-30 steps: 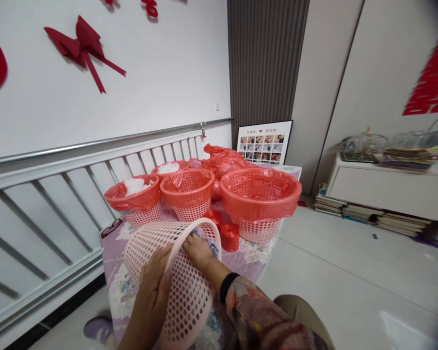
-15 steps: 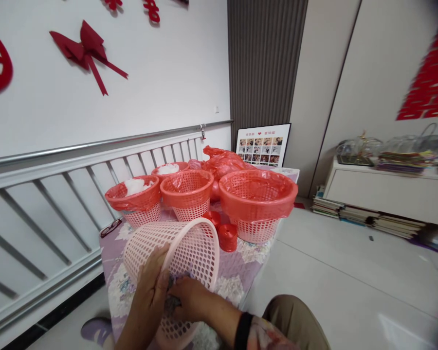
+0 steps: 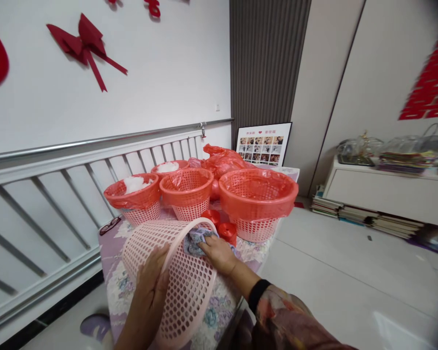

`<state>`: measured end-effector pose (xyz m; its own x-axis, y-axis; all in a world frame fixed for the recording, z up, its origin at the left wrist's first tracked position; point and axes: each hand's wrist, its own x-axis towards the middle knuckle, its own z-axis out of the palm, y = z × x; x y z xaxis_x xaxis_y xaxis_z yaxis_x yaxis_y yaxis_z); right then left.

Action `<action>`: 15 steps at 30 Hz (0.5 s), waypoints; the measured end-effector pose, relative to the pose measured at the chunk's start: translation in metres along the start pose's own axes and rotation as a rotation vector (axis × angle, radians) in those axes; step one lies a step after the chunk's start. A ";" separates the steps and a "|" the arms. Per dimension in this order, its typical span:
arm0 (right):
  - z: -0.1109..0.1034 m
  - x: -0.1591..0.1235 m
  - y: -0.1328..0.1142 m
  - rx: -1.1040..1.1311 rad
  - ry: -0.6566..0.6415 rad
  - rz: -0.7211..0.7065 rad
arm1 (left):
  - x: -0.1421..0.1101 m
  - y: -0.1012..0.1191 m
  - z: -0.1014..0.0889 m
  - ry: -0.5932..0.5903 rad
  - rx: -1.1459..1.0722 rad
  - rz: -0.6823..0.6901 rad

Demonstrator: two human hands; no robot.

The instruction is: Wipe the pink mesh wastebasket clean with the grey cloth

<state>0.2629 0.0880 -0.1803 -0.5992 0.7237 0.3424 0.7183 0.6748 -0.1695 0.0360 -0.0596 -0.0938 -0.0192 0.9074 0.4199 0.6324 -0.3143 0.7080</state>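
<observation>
A pale pink perforated plastic basket (image 3: 146,243) lies tipped on its side, its mouth turned toward me. My left hand (image 3: 153,277) grips its near rim, thumb inside and fingers along the outer wall. In my right hand (image 3: 219,253) is a grey-blue cloth (image 3: 195,241), pressed against the inside of the basket near the upper rim. Part of the cloth is hidden under my fingers. Just behind the basket's rim sit red rolls of plastic bags (image 3: 227,232).
Pink baskets lined with red bags stand behind: a large one (image 3: 257,206), a middle one (image 3: 186,197) and one holding white stuff (image 3: 133,199). A red plastic bundle (image 3: 226,163) lies further back. Glasses (image 3: 110,226) rest at the left edge of the flowered tablecloth (image 3: 219,301). A radiator (image 3: 51,209) runs alongside.
My right hand has moved the cloth from low inside the basket up and right to its upper rim. My left hand keeps its hold, and the basket has barely moved.
</observation>
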 end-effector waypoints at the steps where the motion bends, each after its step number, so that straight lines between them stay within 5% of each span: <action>1: 0.011 -0.007 -0.006 0.032 -0.013 0.064 | 0.000 0.000 0.000 -0.005 0.003 -0.004; 5: 0.045 -0.029 -0.057 0.203 -0.057 0.318 | 0.000 -0.002 0.001 0.004 0.001 -0.021; 9: 0.062 -0.037 -0.111 0.460 -0.100 0.388 | 0.004 -0.004 0.002 0.053 -0.017 -0.024; 12: 0.066 -0.038 -0.129 0.655 -0.095 0.430 | 0.001 -0.008 0.000 0.117 -0.052 -0.017; 15: 0.065 -0.039 -0.129 0.751 -0.062 0.469 | -0.021 -0.023 -0.001 0.308 -0.119 -0.048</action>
<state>0.1704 -0.0183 -0.2317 -0.3354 0.9413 0.0387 0.4862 0.2082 -0.8487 0.0212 -0.0719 -0.1184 -0.2913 0.8007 0.5234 0.5306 -0.3201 0.7849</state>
